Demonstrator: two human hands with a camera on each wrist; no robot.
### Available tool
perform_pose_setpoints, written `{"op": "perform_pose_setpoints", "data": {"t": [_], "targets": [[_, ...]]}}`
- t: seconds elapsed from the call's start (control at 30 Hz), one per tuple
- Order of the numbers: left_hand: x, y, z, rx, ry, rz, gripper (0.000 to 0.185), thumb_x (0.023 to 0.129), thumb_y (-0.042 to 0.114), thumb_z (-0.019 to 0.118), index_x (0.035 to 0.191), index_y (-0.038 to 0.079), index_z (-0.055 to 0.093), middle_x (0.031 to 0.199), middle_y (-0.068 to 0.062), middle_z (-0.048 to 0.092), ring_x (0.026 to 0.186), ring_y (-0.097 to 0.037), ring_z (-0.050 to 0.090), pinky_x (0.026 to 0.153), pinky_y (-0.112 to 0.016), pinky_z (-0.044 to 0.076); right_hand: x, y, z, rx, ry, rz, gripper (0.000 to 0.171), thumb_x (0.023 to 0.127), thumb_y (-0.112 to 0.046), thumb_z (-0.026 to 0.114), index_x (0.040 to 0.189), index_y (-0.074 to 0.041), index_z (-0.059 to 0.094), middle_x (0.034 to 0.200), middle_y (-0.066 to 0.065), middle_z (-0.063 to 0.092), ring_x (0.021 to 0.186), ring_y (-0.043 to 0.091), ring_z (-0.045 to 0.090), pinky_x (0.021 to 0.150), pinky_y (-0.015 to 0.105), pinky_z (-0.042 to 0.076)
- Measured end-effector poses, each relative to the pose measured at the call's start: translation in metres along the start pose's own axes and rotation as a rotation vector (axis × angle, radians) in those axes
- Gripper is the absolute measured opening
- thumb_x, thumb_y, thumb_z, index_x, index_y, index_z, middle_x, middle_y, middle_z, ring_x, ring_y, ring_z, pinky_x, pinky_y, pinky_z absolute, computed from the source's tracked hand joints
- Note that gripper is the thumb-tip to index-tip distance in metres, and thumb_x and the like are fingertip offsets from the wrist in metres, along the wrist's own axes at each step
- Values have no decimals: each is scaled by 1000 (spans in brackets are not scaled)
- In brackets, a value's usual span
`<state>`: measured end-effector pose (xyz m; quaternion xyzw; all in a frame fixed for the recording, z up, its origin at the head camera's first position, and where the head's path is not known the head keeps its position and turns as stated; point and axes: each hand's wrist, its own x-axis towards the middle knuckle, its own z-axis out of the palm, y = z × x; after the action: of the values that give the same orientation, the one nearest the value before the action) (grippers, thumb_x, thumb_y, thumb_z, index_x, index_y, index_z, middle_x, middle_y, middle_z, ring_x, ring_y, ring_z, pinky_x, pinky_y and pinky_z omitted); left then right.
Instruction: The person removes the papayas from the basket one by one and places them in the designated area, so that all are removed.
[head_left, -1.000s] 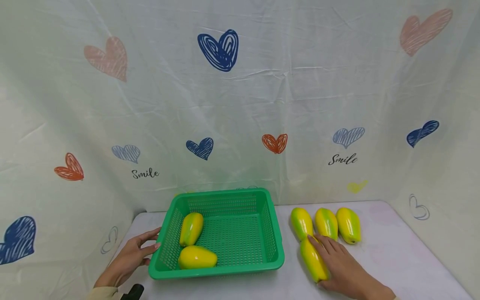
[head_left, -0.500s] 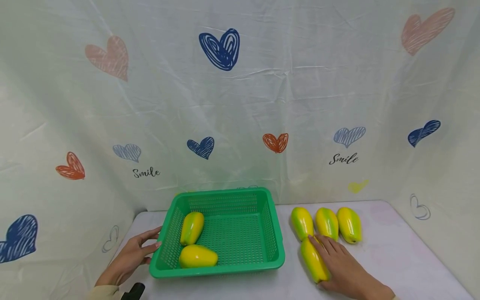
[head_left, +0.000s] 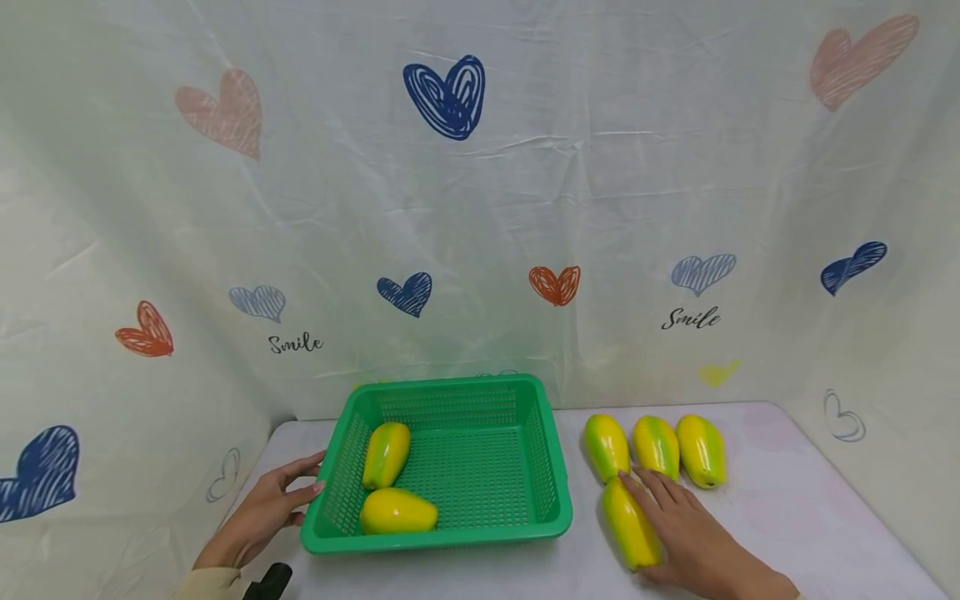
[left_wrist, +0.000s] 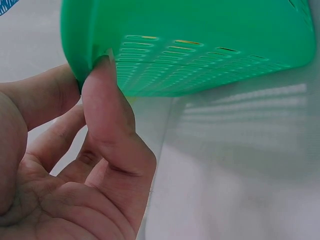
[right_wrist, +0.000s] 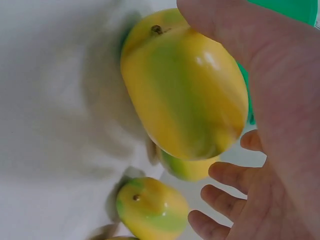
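Beside the green perforated plastic basket (head_left: pixel 438 467), the right hand (head_left: pixel 686 533) is resting with relaxed, open fingers on a smooth yellow-green mango-shaped fruit (head_left: pixel 630 523) lying on the table. It is looking glossy, rigid, probably light and slippery; gripping around its middle seems safest. The left hand (head_left: pixel 262 512) is touching the basket's corner, thumb pressing.

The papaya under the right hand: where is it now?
Head view: the papaya lies on the table right of the green basket, in front of three papayas.

My left hand (head_left: pixel 262 517) reaches forward, fingers loosely extended, thumb (left_wrist: pixel 107 100) pressing. My right hand (head_left: pixel 686 533) lies palm down, fingers (right_wrist: pixel 225 200) slightly curved and spread.
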<state>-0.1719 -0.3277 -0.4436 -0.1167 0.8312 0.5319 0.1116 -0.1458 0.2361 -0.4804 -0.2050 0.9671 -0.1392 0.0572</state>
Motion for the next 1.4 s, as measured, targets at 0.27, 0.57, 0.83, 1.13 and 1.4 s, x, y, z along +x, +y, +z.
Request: {"op": "perform_pose_setpoints", "data": {"t": [0.27,0.57,0.83,1.13,1.4], "targets": [[1,1,0,-4,1,-12,66,107,11,63,163,-4,32,148,-34,41,90,-21,61,74,-34,60,2,-7,-19,-135,174,-187,119,71,-56,94,161,-5,35,162,23,41,141,47,45,112,70,42],[0,1,0,2,7,-27,67,105,11,65,162,-4,33,146,-35,41,91,-23,61,76,-36,61,20,-46,-51,-111,184,-265,112,77,-50,93,163,-7,35,164,17,40,145,40,44,115,66,42],[0,1,1,7,13,-24,67,105,11,65,162,-4,33,146,-35,42,90,-22,62,76,-36,61,57,-83,-63,-97,163,-432,100,90,-44,85,165,-7,30,163,16,40,145,36,45,115,59,45],[1,1,1,10,14,-18,66,106,12,64,162,-4,33,146,-35,42,91,-22,60,76,-35,61,106,-120,-62,-172,69,-584,94,95,-40,81,167,-10,28,166,15,38,148,33,43,118,52,44],[1,-1,1,-8,14,-4,66,106,11,64,162,-4,33,147,-34,42,89,-21,61,75,-35,62,138,-157,-54,-288,-28,-696,100,90,-37,86,169,-18,27,171,7,32,152,25,39,124,42,38]]}}
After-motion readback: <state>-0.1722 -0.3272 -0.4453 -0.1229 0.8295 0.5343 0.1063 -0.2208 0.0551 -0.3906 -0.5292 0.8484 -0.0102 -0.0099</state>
